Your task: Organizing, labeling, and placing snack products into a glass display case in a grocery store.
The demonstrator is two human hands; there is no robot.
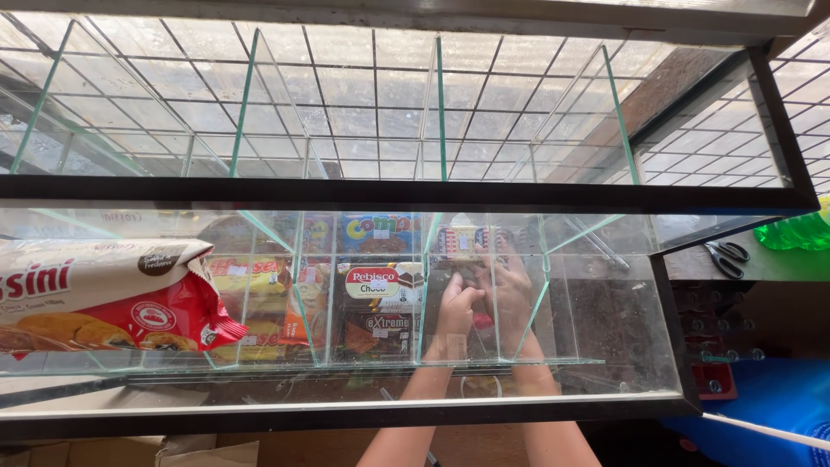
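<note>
Inside the glass display case point(605, 346), our left hand point(456, 307) and right hand point(513, 290) meet in the fourth compartment, fingers point(467, 298) closed on small snack packets point(467, 244). We judge them light, crinkly and crushable, best pinched by their sealed edges.

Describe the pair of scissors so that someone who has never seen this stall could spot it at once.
Start at the long glass display case with the black frame, divided by glass partitions and stocked with snack packs. Follow its right end outward to the dark ledge beside it, where the scissors lie flat. They have black handles and sit just left of some green plastic bottles, the only tool there.
</note>
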